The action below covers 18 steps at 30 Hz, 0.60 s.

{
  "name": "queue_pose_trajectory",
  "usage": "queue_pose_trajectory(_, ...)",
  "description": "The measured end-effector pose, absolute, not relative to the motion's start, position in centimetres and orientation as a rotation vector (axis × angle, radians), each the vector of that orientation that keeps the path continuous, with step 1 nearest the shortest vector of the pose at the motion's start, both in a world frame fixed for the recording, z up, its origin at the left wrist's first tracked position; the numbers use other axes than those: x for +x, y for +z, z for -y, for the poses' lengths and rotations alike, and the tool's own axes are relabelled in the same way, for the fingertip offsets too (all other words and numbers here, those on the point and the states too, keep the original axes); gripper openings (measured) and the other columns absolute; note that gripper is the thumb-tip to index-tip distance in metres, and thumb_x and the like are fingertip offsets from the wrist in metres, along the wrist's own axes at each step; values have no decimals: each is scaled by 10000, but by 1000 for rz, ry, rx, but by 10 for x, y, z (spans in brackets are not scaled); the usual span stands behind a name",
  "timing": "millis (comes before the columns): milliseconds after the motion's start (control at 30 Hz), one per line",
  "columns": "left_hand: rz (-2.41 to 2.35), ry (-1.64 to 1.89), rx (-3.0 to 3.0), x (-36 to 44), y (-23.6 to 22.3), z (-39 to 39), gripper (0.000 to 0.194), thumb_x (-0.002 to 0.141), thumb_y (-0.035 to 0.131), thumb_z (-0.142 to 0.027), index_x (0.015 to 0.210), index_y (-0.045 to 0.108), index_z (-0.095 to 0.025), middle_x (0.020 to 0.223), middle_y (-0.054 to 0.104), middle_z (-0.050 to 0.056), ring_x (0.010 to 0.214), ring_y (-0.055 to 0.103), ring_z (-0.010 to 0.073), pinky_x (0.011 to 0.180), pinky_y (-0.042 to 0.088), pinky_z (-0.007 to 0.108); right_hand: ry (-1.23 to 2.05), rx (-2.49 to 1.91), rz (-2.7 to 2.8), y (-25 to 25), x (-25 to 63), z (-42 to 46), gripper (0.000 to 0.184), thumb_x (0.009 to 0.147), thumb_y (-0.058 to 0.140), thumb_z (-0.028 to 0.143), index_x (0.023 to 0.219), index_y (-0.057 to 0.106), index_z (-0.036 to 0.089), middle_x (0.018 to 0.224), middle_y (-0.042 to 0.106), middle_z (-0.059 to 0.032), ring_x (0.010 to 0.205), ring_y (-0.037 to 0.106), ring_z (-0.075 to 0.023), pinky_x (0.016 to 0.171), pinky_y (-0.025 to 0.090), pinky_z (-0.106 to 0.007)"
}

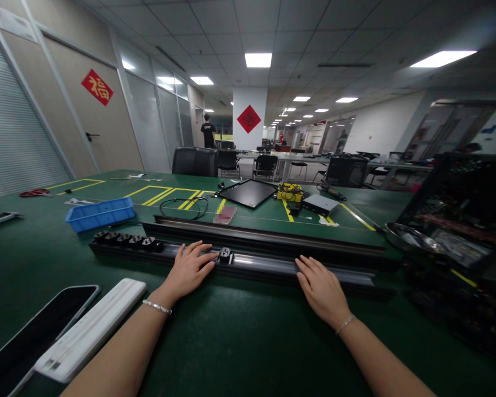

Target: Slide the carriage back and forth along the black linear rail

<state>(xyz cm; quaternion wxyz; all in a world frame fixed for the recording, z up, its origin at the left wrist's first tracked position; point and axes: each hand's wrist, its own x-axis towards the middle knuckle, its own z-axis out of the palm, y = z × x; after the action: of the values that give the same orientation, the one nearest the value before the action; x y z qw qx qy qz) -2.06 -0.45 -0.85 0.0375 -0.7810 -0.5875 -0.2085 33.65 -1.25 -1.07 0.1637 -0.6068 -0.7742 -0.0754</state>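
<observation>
A long dark metal rail (264,266) lies across the green table in front of me. My left hand (189,268) rests on it with fingers spread, fingertips touching a small black clip (225,255) seated on the rail. My right hand (321,288) lies flat and open on the rail further right, holding nothing. A row of several more black clips (126,240) sits at the rail's left end. A second dark rail (268,236) lies parallel just behind.
A blue bin (100,213), red scissors (34,193), a cable (185,207), a black panel (248,193) and a yellow box (290,192) lie further back. A white bar (91,329) and a phone (33,333) sit near left; dark equipment (458,220) stands right. A person stands far off.
</observation>
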Motion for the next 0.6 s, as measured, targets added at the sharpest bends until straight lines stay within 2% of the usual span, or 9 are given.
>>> queue_pose_trajectory(600, 1798, -613, -2394, -19, -7, 6, 326, 882, 405, -414, 1154, 583, -400, 1307, 526, -18, 1279, 352, 250, 1054, 179, 563, -221, -1705, 2208, -10, 337, 13, 474, 919, 254, 389, 1277, 522, 230, 1351, 488, -42, 1263, 391, -220, 967, 381, -405)
